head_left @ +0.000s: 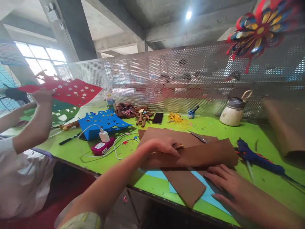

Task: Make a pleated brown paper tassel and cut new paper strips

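My left hand (166, 147) rests on a folded brown foam sheet (205, 152), with fingers curled over its top edge and gripping it. My right hand (226, 186) lies flat with its fingers spread on the lower brown sheet (186, 186) and the light blue sheet (209, 194) under it. A further brown sheet (166, 135) lies behind, with scissors (199, 136) on it. All lie on the green table (147, 184).
A co-worker at the left lifts a red star-punched sheet (71, 90). A blue star sheet (105, 122), charger and cable (105, 136), phone (158, 118), kettle (233, 111), blue glue gun (257, 157) and brown roll (286, 127) are on the table. A mesh panel (190, 70) stands behind.
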Demonstrator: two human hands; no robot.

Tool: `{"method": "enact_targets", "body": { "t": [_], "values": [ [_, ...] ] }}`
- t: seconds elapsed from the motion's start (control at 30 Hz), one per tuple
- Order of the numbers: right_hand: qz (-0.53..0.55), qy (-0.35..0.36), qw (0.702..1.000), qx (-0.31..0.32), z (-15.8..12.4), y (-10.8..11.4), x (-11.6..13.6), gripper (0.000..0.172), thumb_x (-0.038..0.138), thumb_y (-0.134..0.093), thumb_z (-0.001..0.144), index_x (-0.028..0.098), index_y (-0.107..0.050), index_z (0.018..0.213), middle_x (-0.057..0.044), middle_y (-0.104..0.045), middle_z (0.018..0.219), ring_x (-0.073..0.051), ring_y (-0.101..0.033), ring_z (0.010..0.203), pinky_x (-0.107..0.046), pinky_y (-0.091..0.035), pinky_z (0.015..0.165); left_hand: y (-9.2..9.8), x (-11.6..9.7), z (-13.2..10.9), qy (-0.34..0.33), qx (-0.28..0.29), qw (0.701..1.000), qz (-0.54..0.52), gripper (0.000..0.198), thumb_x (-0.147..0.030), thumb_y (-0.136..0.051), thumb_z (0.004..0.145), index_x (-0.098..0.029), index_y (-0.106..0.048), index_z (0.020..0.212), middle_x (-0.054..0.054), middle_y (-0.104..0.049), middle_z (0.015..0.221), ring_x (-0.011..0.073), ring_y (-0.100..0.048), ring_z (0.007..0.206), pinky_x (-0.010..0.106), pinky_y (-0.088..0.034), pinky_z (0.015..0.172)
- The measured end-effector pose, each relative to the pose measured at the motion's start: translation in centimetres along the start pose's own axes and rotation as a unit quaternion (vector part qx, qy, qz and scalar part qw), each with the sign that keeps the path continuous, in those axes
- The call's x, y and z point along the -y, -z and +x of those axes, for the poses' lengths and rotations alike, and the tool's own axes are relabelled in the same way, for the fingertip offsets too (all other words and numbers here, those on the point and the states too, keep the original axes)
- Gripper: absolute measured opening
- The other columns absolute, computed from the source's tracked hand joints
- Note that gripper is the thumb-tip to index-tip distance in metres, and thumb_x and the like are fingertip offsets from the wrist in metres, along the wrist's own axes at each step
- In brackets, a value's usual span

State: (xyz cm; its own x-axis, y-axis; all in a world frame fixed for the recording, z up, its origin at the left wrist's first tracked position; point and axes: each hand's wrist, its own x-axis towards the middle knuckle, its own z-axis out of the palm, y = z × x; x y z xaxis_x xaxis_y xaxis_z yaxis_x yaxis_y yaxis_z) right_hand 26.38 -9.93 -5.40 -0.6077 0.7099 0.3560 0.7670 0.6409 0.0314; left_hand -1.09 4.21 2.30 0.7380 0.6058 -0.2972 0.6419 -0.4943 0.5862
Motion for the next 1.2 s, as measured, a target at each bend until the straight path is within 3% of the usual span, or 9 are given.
{"method": "enact_targets", "body": {
  "t": [0.13, 0.23, 0.53, 0.83, 1.07, 1.2],
  "values": [
    [-0.018, 0.011, 1.0, -0.021, -1.2, -0.4, -1.4, 0.051, 0.014, -0.057, 0.076, 0.028, -0.059, 0.125, -0.007, -0.064, 0.122, -0.027, -0.061, 0.108, -0.04, -0.054, 0.086, -0.2, 0.2, 0.1, -0.008, 0.008, 1.0, -0.016, 0.03, -0.04, -0.064, 0.069, -0.016, -0.062, 0.086, -0.003, -0.056, 0.075, 0.0117, -0.05, 0.067, 0.021, -0.04, 0.058],
    [-0.033, 0.012, 0.998, -0.056, -1.4, -1.3, -2.0, 0.042, 0.01, -0.049, 0.079, 0.024, -0.064, 0.117, -0.009, -0.068, 0.112, -0.026, -0.064, 0.101, -0.04, -0.056, 0.082, -0.4, 0.2, 0.1, -0.017, 0.014, 0.999, -0.034, 0.026, -0.037, -0.064, 0.068, -0.016, -0.061, 0.084, -0.003, -0.056, 0.075, 0.0114, -0.05, 0.066, 0.02, -0.038, 0.057],
    [0.092, 0.011, 0.994, -0.066, 0.7, -0.3, -2.7, 0.026, 0.018, -0.043, 0.093, 0.019, -0.066, 0.105, -0.008, -0.07, 0.099, -0.02, -0.066, 0.09, -0.035, -0.055, 0.081, -0.5, 0.9, 0.0, -0.005, -0.019, 0.986, -0.168, 0.026, -0.036, -0.067, 0.063, -0.015, -0.058, 0.075, -0.003, -0.053, 0.067, 0.0102, -0.048, 0.059, 0.02, -0.036, 0.051],
    [0.159, -0.037, 0.982, -0.099, 1.3, 0.2, -2.6, 0.019, 0.023, -0.05, 0.091, 0.02, -0.068, 0.096, -0.007, -0.071, 0.088, -0.019, -0.067, 0.08, -0.031, -0.056, 0.073, -0.8, 1.3, 0.1, -0.013, -0.033, 0.984, -0.174, 0.027, -0.037, -0.067, 0.064, -0.014, -0.059, 0.076, -0.003, -0.052, 0.066, 0.0092, -0.045, 0.058, 0.02, -0.036, 0.052],
    [0.144, -0.038, 0.986, -0.078, 0.5, 0.3, -1.8, 0.019, 0.032, -0.059, 0.085, 0.021, -0.07, 0.096, -0.007, -0.071, 0.095, -0.023, -0.067, 0.091, -0.037, -0.054, 0.085, -1.0, 1.6, 0.3, -0.044, -0.038, 0.993, -0.1, 0.024, -0.037, -0.064, 0.068, -0.014, -0.058, 0.073, -0.004, -0.047, 0.065, 0.0083, -0.039, 0.057, 0.02, -0.032, 0.053],
    [0.095, -0.032, 0.991, -0.085, 0.0, -0.6, -1.3, 0.032, 0.039, -0.064, 0.081, 0.023, -0.067, 0.109, -0.009, -0.069, 0.107, -0.027, -0.063, 0.103, -0.044, -0.049, 0.095, -1.1, 1.7, 0.2, -0.035, -0.044, 0.993, -0.106, 0.026, -0.038, -0.063, 0.069, -0.014, -0.058, 0.076, -0.004, -0.047, 0.065, 0.0085, -0.038, 0.057, 0.021, -0.032, 0.052]
  ]
}}
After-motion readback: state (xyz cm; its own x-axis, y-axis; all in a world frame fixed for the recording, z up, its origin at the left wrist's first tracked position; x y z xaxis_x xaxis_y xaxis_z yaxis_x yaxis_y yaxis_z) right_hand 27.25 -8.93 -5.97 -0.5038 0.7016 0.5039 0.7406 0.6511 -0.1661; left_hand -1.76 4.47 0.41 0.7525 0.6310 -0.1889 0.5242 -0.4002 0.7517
